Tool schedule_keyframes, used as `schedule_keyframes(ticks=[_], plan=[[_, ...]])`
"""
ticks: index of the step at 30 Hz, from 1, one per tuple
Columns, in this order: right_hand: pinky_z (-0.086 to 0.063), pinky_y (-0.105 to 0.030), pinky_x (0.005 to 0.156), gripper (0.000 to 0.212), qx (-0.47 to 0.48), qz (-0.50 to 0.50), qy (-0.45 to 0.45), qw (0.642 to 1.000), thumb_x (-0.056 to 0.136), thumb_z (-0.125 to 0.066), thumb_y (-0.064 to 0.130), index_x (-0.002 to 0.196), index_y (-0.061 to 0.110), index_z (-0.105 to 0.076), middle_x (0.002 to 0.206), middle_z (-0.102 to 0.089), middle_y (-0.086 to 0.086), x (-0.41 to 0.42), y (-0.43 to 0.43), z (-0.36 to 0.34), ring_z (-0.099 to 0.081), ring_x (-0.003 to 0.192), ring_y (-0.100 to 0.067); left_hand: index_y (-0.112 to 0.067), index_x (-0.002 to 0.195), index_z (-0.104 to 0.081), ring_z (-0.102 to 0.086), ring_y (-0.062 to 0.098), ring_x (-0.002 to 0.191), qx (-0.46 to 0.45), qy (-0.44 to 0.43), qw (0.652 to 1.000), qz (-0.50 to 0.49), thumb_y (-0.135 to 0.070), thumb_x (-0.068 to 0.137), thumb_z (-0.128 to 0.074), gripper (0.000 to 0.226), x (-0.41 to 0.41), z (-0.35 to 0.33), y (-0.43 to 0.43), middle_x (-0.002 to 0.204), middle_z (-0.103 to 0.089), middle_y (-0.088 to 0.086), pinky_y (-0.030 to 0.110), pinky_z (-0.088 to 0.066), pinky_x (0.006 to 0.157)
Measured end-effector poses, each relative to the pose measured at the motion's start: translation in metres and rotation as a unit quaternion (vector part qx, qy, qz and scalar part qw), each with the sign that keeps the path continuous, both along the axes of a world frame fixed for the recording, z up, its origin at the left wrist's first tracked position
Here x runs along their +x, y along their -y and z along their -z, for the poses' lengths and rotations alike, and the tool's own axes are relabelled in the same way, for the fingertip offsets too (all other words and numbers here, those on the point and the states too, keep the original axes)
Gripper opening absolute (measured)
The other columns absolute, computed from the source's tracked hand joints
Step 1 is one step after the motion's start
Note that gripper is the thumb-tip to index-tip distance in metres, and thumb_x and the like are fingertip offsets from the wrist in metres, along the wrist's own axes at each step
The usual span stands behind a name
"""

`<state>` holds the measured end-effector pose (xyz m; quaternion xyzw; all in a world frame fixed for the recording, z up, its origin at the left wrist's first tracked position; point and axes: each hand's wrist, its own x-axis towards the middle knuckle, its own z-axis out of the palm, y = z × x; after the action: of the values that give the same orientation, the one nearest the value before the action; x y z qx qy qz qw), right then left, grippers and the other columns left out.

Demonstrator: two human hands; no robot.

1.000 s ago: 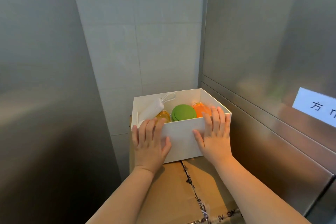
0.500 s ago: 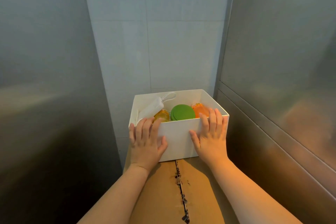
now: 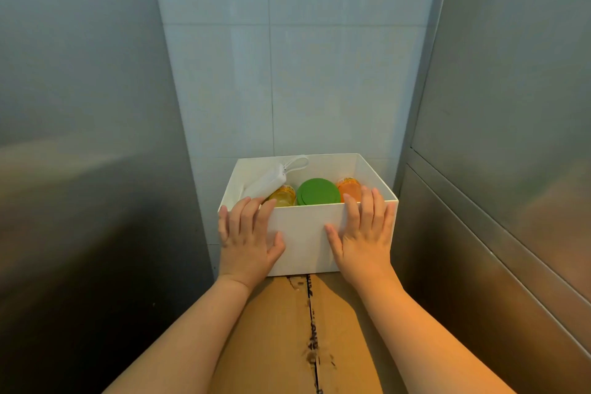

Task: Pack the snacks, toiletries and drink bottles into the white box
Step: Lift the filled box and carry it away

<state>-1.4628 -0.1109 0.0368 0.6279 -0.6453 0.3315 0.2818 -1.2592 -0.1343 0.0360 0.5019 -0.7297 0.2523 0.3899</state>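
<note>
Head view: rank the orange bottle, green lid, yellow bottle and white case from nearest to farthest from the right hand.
1. orange bottle, at the right end of the white box, just beyond the fingertips of the right hand.
2. green lid, in the middle.
3. yellow bottle, left of the lid.
4. white case, far left, tilted.

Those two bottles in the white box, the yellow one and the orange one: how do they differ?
The yellow bottle sits left of the green lid; the orange bottle sits right of it. A white pouch with a loop overlaps the yellow bottle; nothing lies on the orange bottle, though the right hand hides part of it. Both are inside the white box.
</note>
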Motion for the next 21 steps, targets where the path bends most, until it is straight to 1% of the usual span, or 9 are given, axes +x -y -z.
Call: schedule_keyframes(ticks=[4, 11, 14, 16, 18, 21], plan=[[-0.001, -0.049, 0.117, 0.056, -0.001, 0.006, 0.003, 1.0, 0.094, -0.028, 0.053, 0.134, 0.014, -0.033, 0.146, -0.027, -0.015, 0.004, 0.018, 0.003, -0.02, 0.139, -0.035, -0.017, 0.123, -0.04, -0.037, 0.028, 0.119, 0.001, -0.002, 1.0, -0.001, -0.041, 0.078, -0.042, 0.051, 0.002, 0.0, 0.02, 0.124, -0.039, 0.006, 0.055, -0.015, 0.108], [-0.002, -0.051, 0.117, 0.059, 0.003, -0.003, 0.002, 1.0, 0.093, -0.029, 0.053, 0.136, 0.014, -0.031, 0.146, -0.026, -0.016, 0.002, 0.036, 0.006, -0.019, 0.139, -0.036, -0.018, 0.124, -0.04, -0.038, 0.028, 0.119, -0.003, 0.006, 1.0, -0.001, -0.042, 0.078, -0.042, 0.051, 0.003, 0.005, 0.044, 0.124, -0.039, 0.007, 0.055, -0.013, 0.109], [-0.002, -0.051, 0.117, 0.059, 0.001, 0.0, 0.003, 1.0, 0.093, -0.029, 0.054, 0.135, 0.013, -0.032, 0.145, -0.027, -0.016, 0.003, 0.038, 0.006, -0.02, 0.139, -0.036, -0.018, 0.124, -0.039, -0.037, 0.027, 0.12, -0.001, 0.003, 1.0, 0.003, -0.041, 0.078, -0.043, 0.052, 0.003, 0.005, 0.046, 0.125, -0.039, 0.006, 0.052, -0.013, 0.112], [-0.003, -0.051, 0.117, 0.059, -0.002, 0.003, 0.003, 1.0, 0.093, -0.028, 0.054, 0.135, 0.013, -0.031, 0.145, -0.027, -0.016, 0.005, 0.036, 0.005, -0.02, 0.139, -0.036, -0.017, 0.125, -0.039, -0.037, 0.028, 0.12, 0.001, 0.004, 1.0, 0.003, -0.041, 0.079, -0.043, 0.052, 0.004, 0.004, 0.045, 0.125, -0.039, 0.007, 0.049, -0.009, 0.113], [-0.003, -0.05, 0.117, 0.059, 0.005, 0.002, 0.005, 1.0, 0.093, -0.027, 0.054, 0.135, 0.013, -0.031, 0.145, -0.027, -0.016, 0.005, 0.032, 0.002, -0.02, 0.139, -0.035, -0.017, 0.126, -0.038, -0.036, 0.028, 0.121, 0.02, 0.01, 1.0, 0.001, -0.041, 0.08, -0.044, 0.052, 0.004, 0.002, 0.041, 0.125, -0.038, 0.007, 0.047, -0.006, 0.114], [-0.005, -0.051, 0.117, 0.06, 0.031, 0.01, -0.004, 0.999, 0.092, -0.031, 0.054, 0.137, 0.013, -0.031, 0.146, -0.028, -0.016, 0.006, 0.023, -0.004, -0.019, 0.14, -0.035, -0.017, 0.128, -0.036, -0.035, 0.028, 0.124, 0.053, 0.033, 0.998, -0.012, -0.039, 0.082, -0.052, 0.054, 0.005, -0.002, 0.031, 0.128, -0.038, 0.007, 0.049, -0.009, 0.114]])
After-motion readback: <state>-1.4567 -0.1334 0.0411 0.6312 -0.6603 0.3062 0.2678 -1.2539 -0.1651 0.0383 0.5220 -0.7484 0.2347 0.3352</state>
